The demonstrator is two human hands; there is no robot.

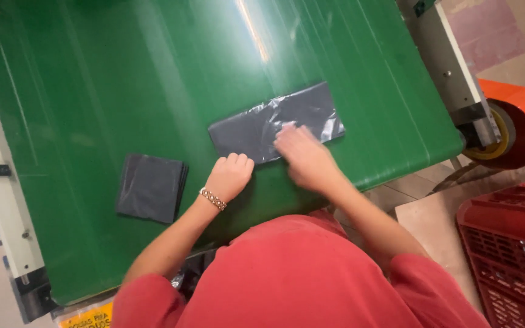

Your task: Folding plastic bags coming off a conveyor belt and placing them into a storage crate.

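Note:
A flat dark grey plastic bag [262, 124], folded into a long strip, lies on the green belt [123, 73]. My right hand [302, 157] rests on its near edge with the fingers spread flat and blurred by motion. My left hand [229, 176], with a beaded bracelet on the wrist, is curled in a fist and presses on the belt at the strip's near left corner. A smaller stack of folded dark grey bags [150, 187] sits on the belt to the left of my left hand.
The belt's metal frame [448, 67] runs along the right, with an orange roller [521, 121] beside it. A red plastic crate [511, 243] stands on the tiled floor at the right. A white frame rail [1, 212] borders the belt's left side.

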